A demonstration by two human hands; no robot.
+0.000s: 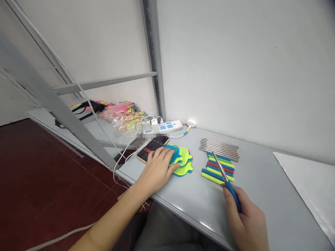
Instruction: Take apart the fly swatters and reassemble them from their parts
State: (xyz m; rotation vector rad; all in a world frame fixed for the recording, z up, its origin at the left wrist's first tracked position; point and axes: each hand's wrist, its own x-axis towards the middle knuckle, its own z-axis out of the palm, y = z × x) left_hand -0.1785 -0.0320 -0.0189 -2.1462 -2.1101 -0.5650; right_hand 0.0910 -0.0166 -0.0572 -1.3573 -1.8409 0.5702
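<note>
While resting flat and open on the mesh pads [180, 159], left hand [157, 169] risking nudging phone [153, 148] off; right hand [246, 219] gripping rod [227, 182], possibly scattering sleeves [218, 168].

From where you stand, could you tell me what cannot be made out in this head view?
- Mesh pieces: the count in the stack, as the left hand covers part.
- Phone screen: text too small.
- Blue-handled tool: its end hidden in the right hand.
- White sheet: cut off by the right edge.
</note>
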